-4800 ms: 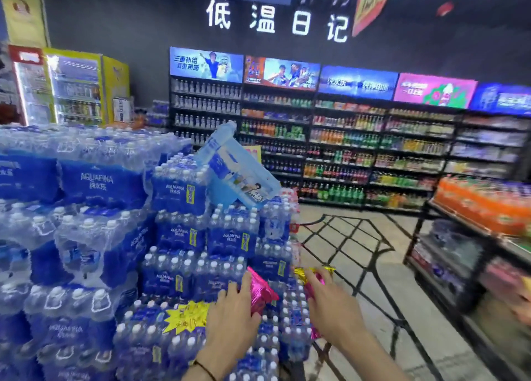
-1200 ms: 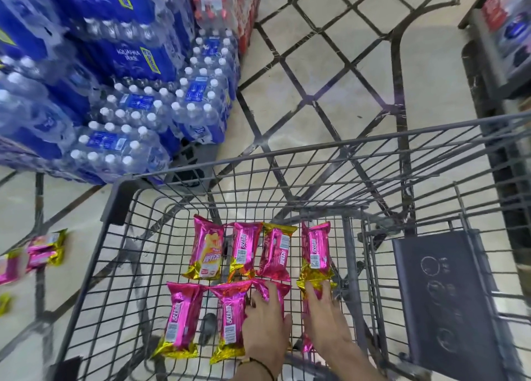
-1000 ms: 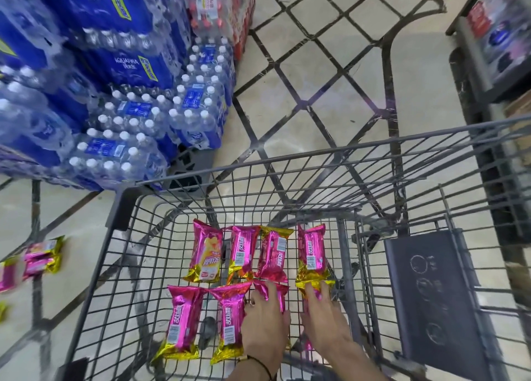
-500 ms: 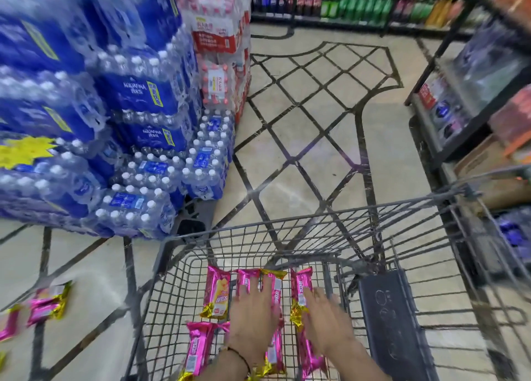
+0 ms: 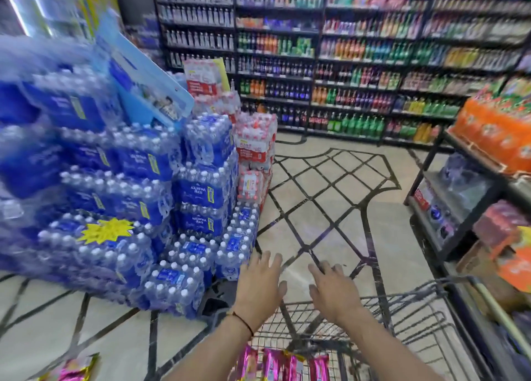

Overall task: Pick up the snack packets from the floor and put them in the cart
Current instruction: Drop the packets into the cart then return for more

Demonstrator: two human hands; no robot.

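Note:
My left hand [image 5: 260,287] and my right hand [image 5: 334,290] hover side by side above the front of the grey wire cart [image 5: 413,311], both empty with fingers spread. Several pink and gold snack packets [image 5: 283,366] lie on the cart's bottom at the lower edge of the view, below my forearms. One more pink and gold snack packet [image 5: 73,370] lies on the floor at the lower left, beside the cart. The view is blurred.
A tall stack of blue water-bottle packs [image 5: 138,208] stands at the left, touching the cart's front corner. Red-labelled bottle packs [image 5: 254,156] sit behind it. A shelf rack [image 5: 471,196] stands on the right, drink shelves [image 5: 330,64] line the back wall, and patterned floor [image 5: 321,208] lies ahead.
Both hands have lifted off the packets in the cart and risen above its front rim, empty. The view has tilted up from the cart toward the shop.

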